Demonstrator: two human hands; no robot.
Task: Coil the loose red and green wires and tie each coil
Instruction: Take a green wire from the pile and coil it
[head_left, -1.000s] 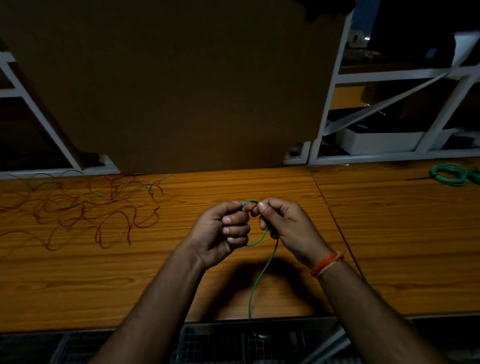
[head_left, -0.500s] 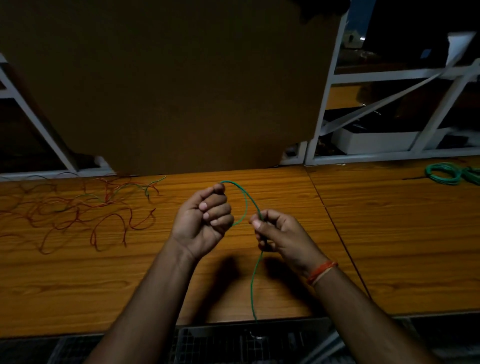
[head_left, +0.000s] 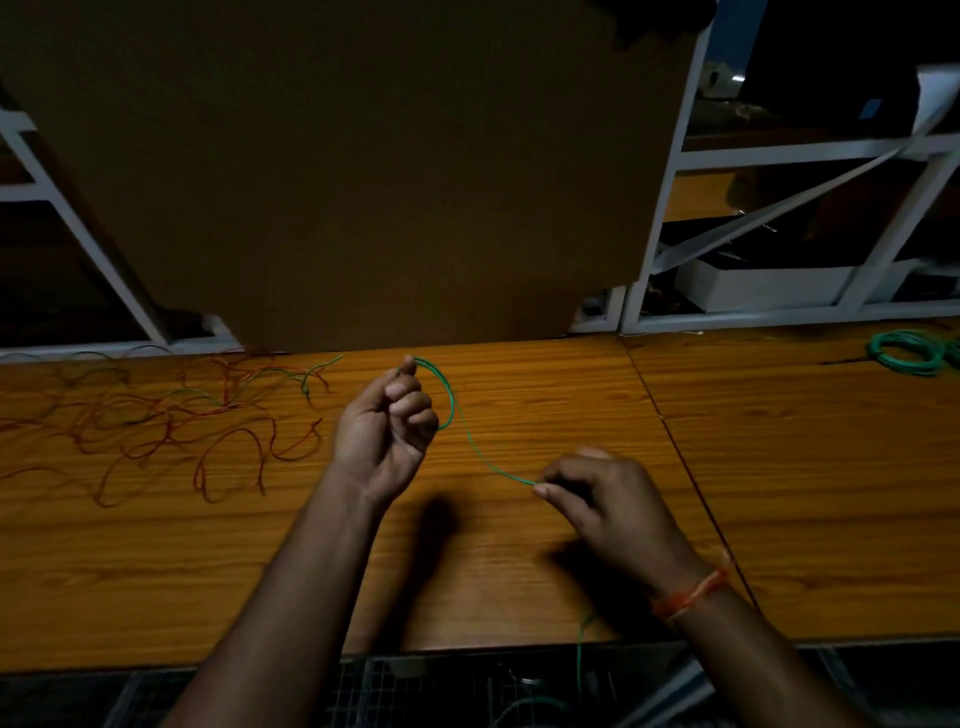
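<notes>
Left hand: the left hand (head_left: 387, 431) is raised above the table (head_left: 519, 571), fingers curled, pinching the green wire (head_left: 470, 444) near its end between thumb and forefinger, with one small loop arcing round past the knuckles.
Right hand: the right hand (head_left: 605, 501) is lower and nearer the table's front edge, fingertips pinched on the same green wire.
Green wire: it runs in a shallow curve from the loop at the left hand down to the right hand; a further stretch shows below the right wrist, dropping past the table's front edge, though the dim light makes its path under the hand hard to follow.
Loose wires: a tangle of red and green wires (head_left: 171, 421) lies spread on the table's left part, well apart from both hands.
Finished coil: a green coil (head_left: 906, 353) lies at the table's far right.
Backdrop: a large cardboard sheet (head_left: 363, 171) stands upright at the table's back edge, with a white metal frame (head_left: 779, 312) beside it.
Wrist: an orange thread band (head_left: 688, 597) circles the right wrist.
</notes>
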